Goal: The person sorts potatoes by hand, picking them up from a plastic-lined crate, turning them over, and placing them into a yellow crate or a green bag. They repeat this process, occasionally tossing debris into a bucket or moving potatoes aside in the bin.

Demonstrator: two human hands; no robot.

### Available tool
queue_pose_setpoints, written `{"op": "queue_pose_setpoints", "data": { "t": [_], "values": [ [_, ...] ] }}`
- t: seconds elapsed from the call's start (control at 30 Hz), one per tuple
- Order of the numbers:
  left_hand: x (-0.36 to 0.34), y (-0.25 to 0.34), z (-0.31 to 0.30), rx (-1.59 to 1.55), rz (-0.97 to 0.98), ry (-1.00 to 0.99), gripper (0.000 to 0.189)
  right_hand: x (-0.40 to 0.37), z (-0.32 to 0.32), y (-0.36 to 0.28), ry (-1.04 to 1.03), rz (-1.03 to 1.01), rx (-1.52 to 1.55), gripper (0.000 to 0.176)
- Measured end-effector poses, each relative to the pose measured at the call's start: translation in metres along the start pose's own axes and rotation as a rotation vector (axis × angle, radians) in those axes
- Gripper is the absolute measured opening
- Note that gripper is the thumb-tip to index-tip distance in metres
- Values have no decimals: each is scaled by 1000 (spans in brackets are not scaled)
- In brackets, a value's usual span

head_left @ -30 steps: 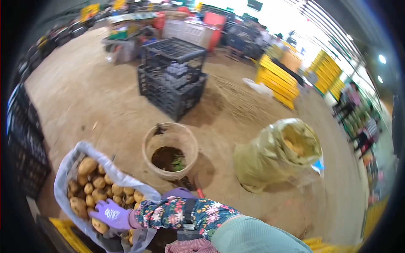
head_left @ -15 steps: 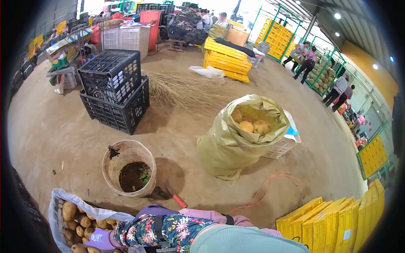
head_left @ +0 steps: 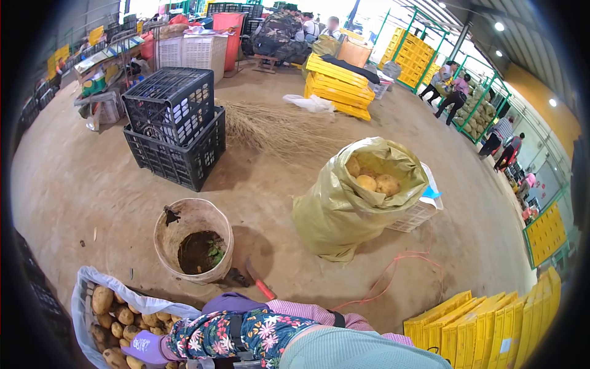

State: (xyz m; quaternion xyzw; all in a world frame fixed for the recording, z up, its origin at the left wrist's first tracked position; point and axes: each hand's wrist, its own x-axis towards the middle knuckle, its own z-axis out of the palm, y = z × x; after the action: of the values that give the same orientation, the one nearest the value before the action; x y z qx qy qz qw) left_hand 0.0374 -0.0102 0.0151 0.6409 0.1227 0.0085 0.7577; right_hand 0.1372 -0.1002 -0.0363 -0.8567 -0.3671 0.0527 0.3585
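Note:
A purple glove with white writing covers my right hand (head_left: 146, 345), which rests among the potatoes (head_left: 102, 300) in a crate lined with white plastic (head_left: 93, 277) at the lower left. Its fingers point down and left, too hidden to show what they hold. A floral sleeve (head_left: 212, 335) covers the forearm. My left hand cannot be seen. Above the crate stands a dirty white bucket (head_left: 161, 243) with dark matter and green leaves inside. A red-handled tool (head_left: 264, 290) lies right of the bucket.
A yellow-green sack (head_left: 329, 215) holding potatoes stands right of centre. Stacked black crates (head_left: 175, 154) are at the upper left, beside dry twigs (head_left: 264, 129). Yellow crates (head_left: 485, 326) stand at the lower right, near a pink cord (head_left: 393, 261). Other people work in the background.
The bucket, sack and black crates appear slightly farther right and higher in the view. My right hand remains among the potatoes.

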Motion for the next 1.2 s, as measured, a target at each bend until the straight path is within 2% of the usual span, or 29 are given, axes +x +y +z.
{"op": "queue_pose_setpoints", "data": {
  "t": [0.03,0.17,0.23,0.27,0.33,0.37,0.43,0.47,0.53,0.57,0.63,0.7,0.73,0.77,0.83,0.87,0.93,0.97,1.07,1.13,1.17,1.2],
  "values": [
    [-1,1,0,-27,-24,-7,78,-5,-8,-4,48,-74,-80,49],
    [-5,3,-2,-122,-92,-23,82,-1,-2,-5,121,-77,-70,48],
    [-4,-5,-8,6,61,44,72,6,1,0,-14,-98,38,44],
    [0,-16,-18,6,63,46,72,9,4,1,-15,-101,38,44],
    [7,-37,-41,583,586,17,66,14,18,1,14,-72,69,36],
    [6,-30,-37,584,586,18,66,20,35,6,14,-74,70,36],
    [1,-7,-26,-124,3,115,66,31,71,19,126,-26,259,38],
    [-3,-7,-24,-125,4,118,66,26,62,13,124,-28,259,38],
    [-11,-8,-23,132,154,75,72,8,23,-11,162,-47,67,37],
    [-9,-13,-31,130,153,79,72,6,19,-14,157,-50,68,37],
    [9,-40,-75,415,226,-33,74,5,15,-18,222,-184,-136,38],
    [28,-68,-116,699,301,-149,76,10,28,-13,241,-179,-34,37],
    [30,-67,-112,841,339,-209,77,13,35,-11,261,-172,69,35],
    [26,-70,-105,842,339,-211,77,14,43,-9,263,-170,69,35],
    [0,-50,-56,660,513,68,68,15,57,-12,372,-164,-67,26],
    [-5,-48,-53,659,511,73,68,17,63,-12,368,-166,-65,26],
    [-9,-46,-51,881,679,207,58,16,58,-15,398,-150,-111,22],
    [-7,-48,-56,880,679,205,58,15,56,-16,398,-149,-113,22],
    [3,-63,-94,1219,738,91,57,14,50,-18,364,-114,-47,20],
    [7,-57,-92,1444,776,7,57,20,49,-15,103,-49,92,19],
    [3,-65,-81,799,412,125,61,19,52,-18,158,-133,-7,22],
    [0,-52,-65,799,414,123,61,24,69,-21,176,-115,-72,30]
  ]
}}
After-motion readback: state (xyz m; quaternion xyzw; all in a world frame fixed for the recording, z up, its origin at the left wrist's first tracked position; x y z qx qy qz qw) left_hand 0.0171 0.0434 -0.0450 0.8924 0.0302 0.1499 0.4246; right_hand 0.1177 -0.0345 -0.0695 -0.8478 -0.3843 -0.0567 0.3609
